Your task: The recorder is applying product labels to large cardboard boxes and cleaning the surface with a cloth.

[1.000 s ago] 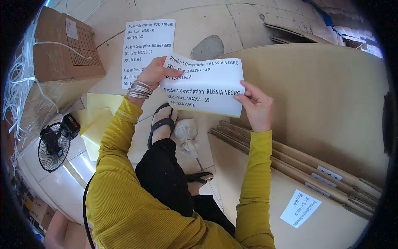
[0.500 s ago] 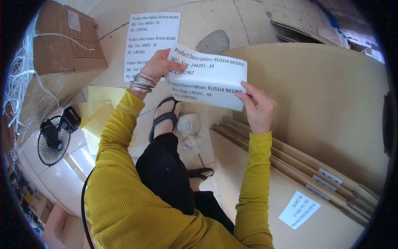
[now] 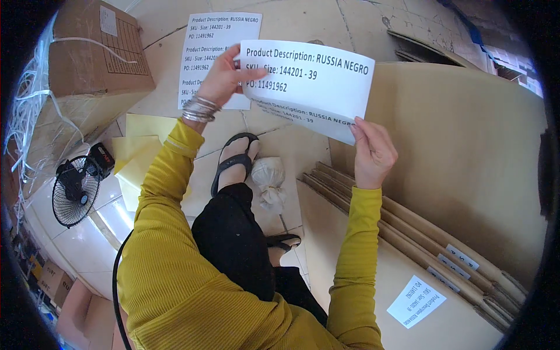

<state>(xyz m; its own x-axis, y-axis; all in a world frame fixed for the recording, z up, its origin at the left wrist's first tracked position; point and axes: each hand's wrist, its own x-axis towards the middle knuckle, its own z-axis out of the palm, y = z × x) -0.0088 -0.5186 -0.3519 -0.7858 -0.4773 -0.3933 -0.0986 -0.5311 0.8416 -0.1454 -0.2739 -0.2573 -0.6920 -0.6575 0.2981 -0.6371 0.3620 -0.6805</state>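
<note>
Hands share one white printed label sheet (image 3: 306, 81), held up over the tiled floor (image 3: 291, 146): the left hand (image 3: 221, 79) pinches its left edge, the right hand (image 3: 373, 151) grips its lower right corner. Just behind it, a second printed sheet (image 3: 207, 52) lies on the floor, and flat cardboard (image 3: 466, 146) spreads to the right.

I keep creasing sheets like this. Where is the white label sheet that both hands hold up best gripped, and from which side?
Probably by its short side edges, as now: the left hand pinches the left edge, the right hand the lower right corner. The white label sheet is thin and bends over along its length, so coming in from both sides at once should keep it taut.
</note>
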